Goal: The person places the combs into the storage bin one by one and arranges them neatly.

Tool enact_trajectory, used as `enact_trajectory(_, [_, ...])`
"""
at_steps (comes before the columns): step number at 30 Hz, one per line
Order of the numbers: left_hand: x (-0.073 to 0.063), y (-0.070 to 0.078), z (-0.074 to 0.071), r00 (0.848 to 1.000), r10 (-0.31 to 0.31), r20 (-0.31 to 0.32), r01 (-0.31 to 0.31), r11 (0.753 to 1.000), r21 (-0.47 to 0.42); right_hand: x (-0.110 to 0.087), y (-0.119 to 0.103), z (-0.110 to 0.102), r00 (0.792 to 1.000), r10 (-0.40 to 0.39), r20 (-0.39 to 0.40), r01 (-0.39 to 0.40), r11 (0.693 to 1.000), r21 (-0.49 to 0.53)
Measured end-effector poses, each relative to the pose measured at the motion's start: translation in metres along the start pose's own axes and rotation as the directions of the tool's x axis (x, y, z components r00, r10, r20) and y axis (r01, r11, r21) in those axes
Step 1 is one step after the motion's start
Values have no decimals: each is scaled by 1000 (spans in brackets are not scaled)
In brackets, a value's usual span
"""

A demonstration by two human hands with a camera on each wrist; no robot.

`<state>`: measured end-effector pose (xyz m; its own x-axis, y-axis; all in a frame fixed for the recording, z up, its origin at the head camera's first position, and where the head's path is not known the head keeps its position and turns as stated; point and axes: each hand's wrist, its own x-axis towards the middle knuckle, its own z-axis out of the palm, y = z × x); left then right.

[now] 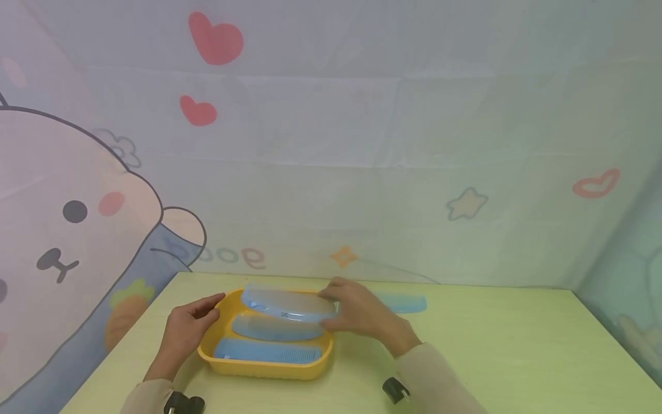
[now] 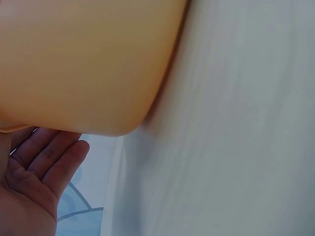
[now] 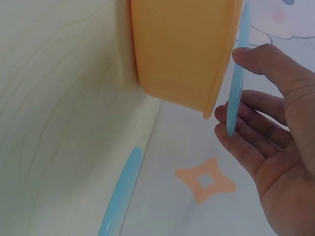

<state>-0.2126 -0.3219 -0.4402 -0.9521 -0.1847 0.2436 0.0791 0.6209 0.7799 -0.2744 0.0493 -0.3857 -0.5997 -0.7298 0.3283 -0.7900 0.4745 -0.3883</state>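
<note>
A yellow plastic basin (image 1: 269,370) stands on the table, with a blue comb (image 1: 266,352) along its near side and another blue comb (image 1: 276,328) behind it. My right hand (image 1: 357,307) pinches the right end of a translucent blue comb (image 1: 287,303) over the basin's far part. In the right wrist view that comb (image 3: 236,93) sits between thumb and fingertips. My left hand (image 1: 188,328) is at the basin's left rim; in the left wrist view its fingers (image 2: 61,167) extend fairly straight beside the outer wall. The left thumb is hidden there.
One more blue comb (image 1: 405,302) lies on the table (image 1: 496,345) right of the basin, partly behind my right hand. A printed cloth (image 1: 331,144) hangs behind the table's far edge. Black devices (image 1: 395,390) are strapped at both wrists.
</note>
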Motion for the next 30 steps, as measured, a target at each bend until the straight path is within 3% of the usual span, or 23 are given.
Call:
enact_trajectory(12, [1,-2,0,1000,15,-4,-15,1000,6,22,-6,12,995,-18,98,25,997,-75])
enact_trajectory(30, [2,-4,1,1000,7,-1,-7,1000,-11,40,-13,29,971,86,223,-45,982,-182])
